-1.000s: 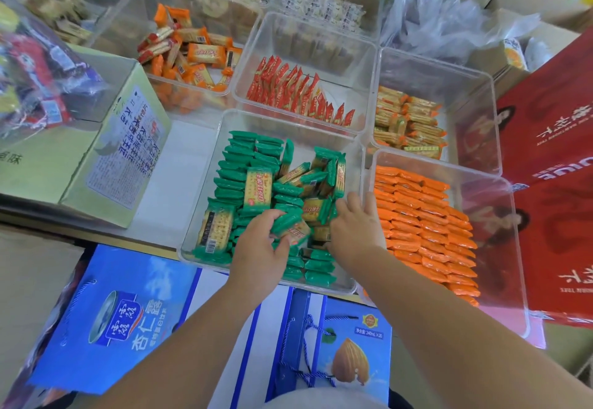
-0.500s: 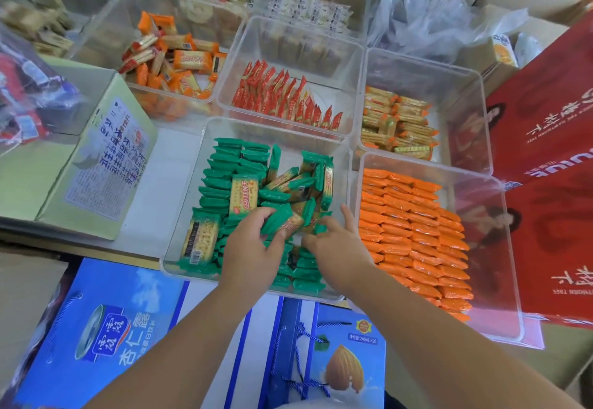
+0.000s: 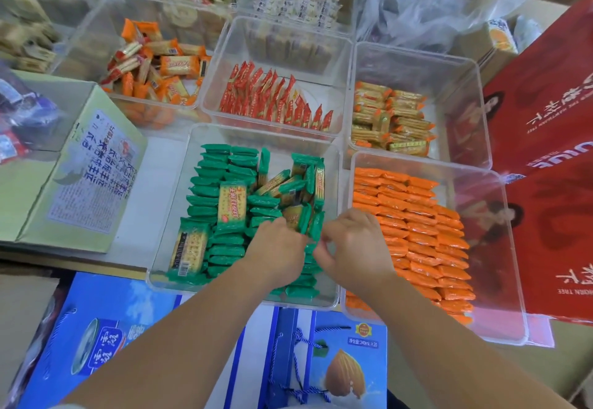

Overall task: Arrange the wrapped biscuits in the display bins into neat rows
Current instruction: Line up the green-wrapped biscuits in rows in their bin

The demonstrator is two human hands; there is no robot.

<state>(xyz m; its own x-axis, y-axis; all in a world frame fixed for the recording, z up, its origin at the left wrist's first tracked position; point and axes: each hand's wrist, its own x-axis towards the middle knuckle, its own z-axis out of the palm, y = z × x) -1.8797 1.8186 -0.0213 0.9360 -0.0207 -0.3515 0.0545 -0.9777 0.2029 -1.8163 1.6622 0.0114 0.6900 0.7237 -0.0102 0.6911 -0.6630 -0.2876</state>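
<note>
A clear plastic bin (image 3: 192, 139) in front of me holds green-wrapped biscuits (image 3: 208, 190). Those on the left stand in rows; those at the upper right (image 3: 301, 184) lie jumbled, and two lie flat, face up, on the rows. Both hands are inside this bin, close together at its right side. My left hand (image 3: 276, 248) grips a few upright green packs (image 3: 305, 219) at its fingertips. My right hand (image 3: 353, 242) is curled beside them, fingers bent towards the left hand; whether it holds a pack is hidden.
Right of it, a bin (image 3: 481, 177) of orange packs stands in neat rows. Behind are bins of red packs (image 3: 276, 100), yellow-orange packs (image 3: 391, 120) and loose orange biscuits (image 3: 154, 65). A green carton (image 3: 80, 168) sits left, red boxes (image 3: 552, 126) right, blue gift boxes (image 3: 106, 328) below.
Both hands have drawn closer together at the bin's right side. The left hand has gathered a few green packs upright; the right hand moved in from the bin's right wall.
</note>
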